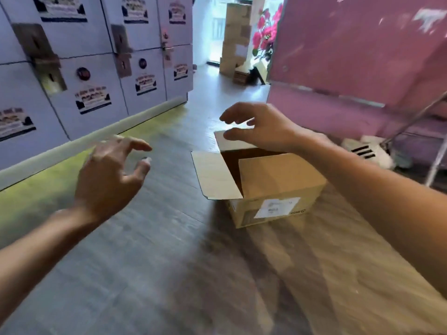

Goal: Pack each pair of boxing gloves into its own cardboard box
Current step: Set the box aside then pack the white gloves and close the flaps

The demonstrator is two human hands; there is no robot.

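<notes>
A grey wood-look floor (157, 250) runs toward a bright doorway (212, 32) at the back. Along the left stands a wall of stacked pale boxes (92, 56) with printed labels, above a light skirting strip (72, 146). A pink wall (350, 49) fills the right, with red flowers (264, 32) and brown cartons (235, 37) beyond.

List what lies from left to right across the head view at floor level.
stacked printed cartons → left hand → cardboard box on the floor, its flaps open → white shoes. The right hand overlaps the box, so it is left out.
</notes>
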